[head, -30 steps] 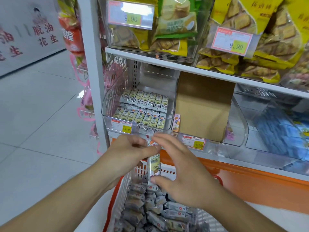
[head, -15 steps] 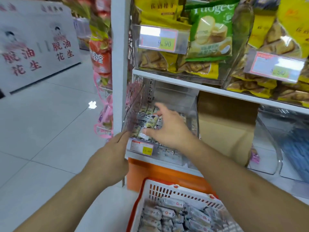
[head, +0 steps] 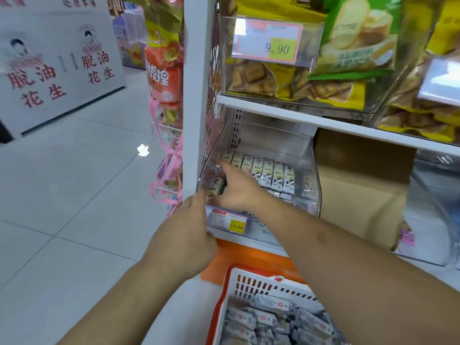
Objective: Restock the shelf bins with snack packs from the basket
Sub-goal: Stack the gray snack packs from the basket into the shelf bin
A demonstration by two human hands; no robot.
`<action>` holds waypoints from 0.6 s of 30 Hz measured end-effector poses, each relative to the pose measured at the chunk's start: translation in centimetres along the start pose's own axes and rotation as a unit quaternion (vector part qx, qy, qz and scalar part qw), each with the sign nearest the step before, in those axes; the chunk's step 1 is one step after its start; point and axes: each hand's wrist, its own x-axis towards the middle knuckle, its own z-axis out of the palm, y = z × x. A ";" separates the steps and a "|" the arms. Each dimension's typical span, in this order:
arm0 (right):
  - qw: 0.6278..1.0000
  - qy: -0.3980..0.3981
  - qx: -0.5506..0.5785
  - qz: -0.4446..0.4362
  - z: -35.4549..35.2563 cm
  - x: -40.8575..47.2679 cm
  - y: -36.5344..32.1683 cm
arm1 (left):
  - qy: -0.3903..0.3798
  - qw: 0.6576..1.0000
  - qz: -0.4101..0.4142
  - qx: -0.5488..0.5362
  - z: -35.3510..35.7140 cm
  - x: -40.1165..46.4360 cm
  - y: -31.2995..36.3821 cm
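Head view shows your right hand reaching into the clear shelf bin on the lower shelf, at its left end. The index finger is stretched out toward the back row, and the rest of the hand rests over a snack pack lying at the front left of the bin; whether the fingers pinch that pack cannot be told, since the hand covers most of it. Your left hand sits just outside the bin's front left corner, thumb up against the clear wall, fingers loosely curled and holding nothing that shows.

Inside the bin, a row of upright packs stands side by side along the back, with more packs lying in front of them toward the right. A price tag reading 15.80 is fixed to the bin's front.

Below, at the bottom edge, the white basket with an orange rim holds a heap of grey wrapped packs.

To the right of the bin stands a brown cardboard box on the same shelf. On the shelf above, an upper bin holds yellow and green biscuit bags and carries a tag reading 9.90.
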 end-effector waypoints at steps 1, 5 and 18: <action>1.000 -0.005 0.014 0.004 -0.3 -0.2 0.0 | -0.002 1.000 0.002 -0.005 0.0 0.1 0.0; 0.998 0.002 0.064 0.012 -1.6 -2.2 0.2 | 0.009 1.000 0.009 -0.004 -0.3 -0.2 0.4; 0.996 -0.059 0.064 -0.014 2.2 -24.1 7.6 | -0.183 0.978 -0.052 0.084 7.6 -6.0 0.9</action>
